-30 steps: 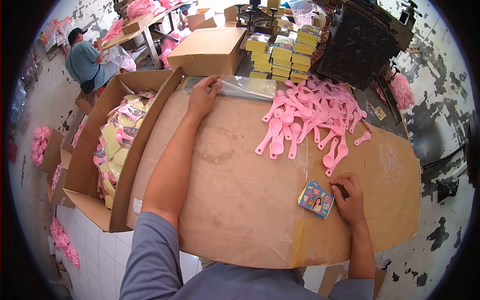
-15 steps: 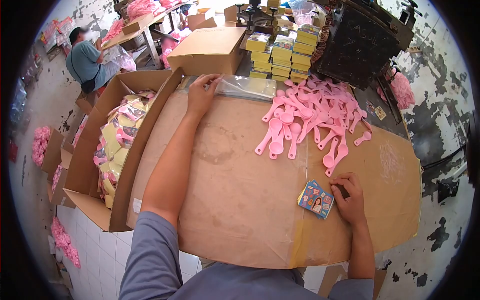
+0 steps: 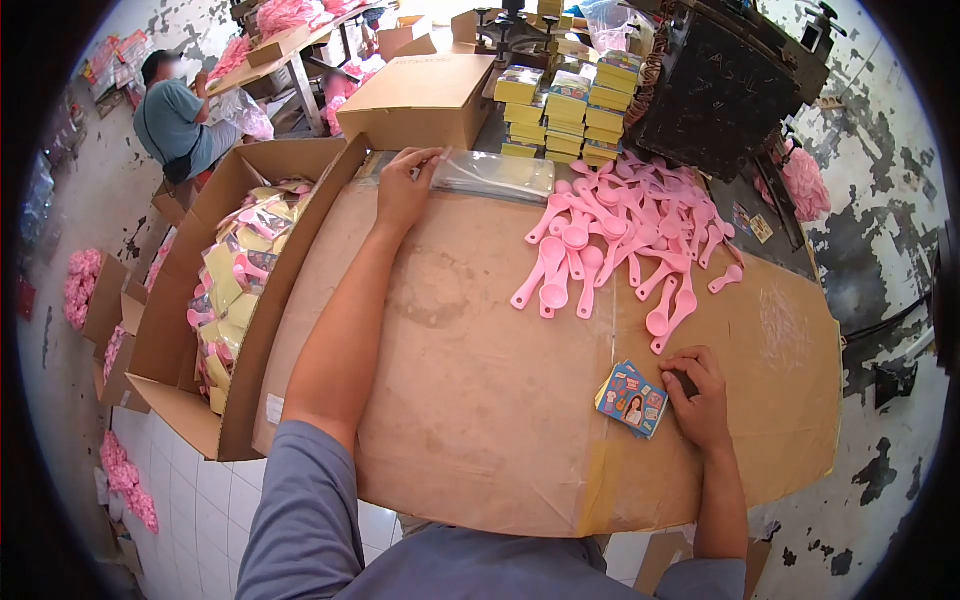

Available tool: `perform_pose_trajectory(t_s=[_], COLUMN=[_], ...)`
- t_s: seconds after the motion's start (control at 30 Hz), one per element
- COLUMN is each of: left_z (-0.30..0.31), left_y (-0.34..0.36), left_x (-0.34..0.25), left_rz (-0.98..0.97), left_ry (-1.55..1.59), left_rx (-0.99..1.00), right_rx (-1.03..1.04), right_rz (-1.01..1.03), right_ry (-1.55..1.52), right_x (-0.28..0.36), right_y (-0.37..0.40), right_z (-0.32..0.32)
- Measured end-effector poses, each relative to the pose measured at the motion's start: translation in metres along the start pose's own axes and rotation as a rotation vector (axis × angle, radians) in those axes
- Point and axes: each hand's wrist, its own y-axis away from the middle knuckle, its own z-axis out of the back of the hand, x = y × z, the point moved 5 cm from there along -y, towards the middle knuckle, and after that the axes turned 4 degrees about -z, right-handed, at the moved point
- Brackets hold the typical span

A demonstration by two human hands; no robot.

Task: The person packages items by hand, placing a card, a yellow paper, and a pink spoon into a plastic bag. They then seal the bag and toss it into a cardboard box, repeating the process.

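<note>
My left hand (image 3: pixel 402 188) reaches to the far edge of the cardboard-covered table (image 3: pixel 480 380) and pinches the near corner of a stack of clear plastic bags (image 3: pixel 495 174). My right hand (image 3: pixel 698 394) rests on the table at the right, its fingers on the edge of a small stack of colourful printed cards (image 3: pixel 632 398). A heap of pink plastic spoons (image 3: pixel 620 230) lies between the two hands, toward the back right.
An open cardboard box (image 3: pixel 215 300) of packed yellow-and-pink bags stands left of the table. A closed carton (image 3: pixel 420 98), stacks of yellow packs (image 3: pixel 565 110) and a dark machine (image 3: pixel 715 85) line the back. Another person (image 3: pixel 175 120) sits far left.
My left fingers have closed slightly on the corner of the plastic bags. My right hand has stayed on the cards.
</note>
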Motion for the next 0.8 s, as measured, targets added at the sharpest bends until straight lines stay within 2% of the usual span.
perform_pose_trajectory(t_s=[0.37, 0.57, 0.67, 0.8], left_z=[-0.009, -0.013, -0.021, -0.027], left_y=[-0.001, -0.005, -0.003, -0.003], left_x=[0.013, 0.014, 0.014, 0.014], left_rz=[0.047, 0.18, 0.345, 0.351], left_ry=[0.197, 0.262, 0.334, 0.316], left_rx=[-0.022, -0.053, -0.085, -0.108], right_rx=[0.012, 0.011, 0.012, 0.006], right_rz=[0.003, -0.013, -0.005, 0.024], right_ry=[0.007, -0.008, -0.008, -0.011], right_x=[0.001, -0.002, -0.002, -0.001], right_y=[-0.001, 0.0, 0.0, 0.0], right_z=[0.001, 0.0, 0.0, 0.002])
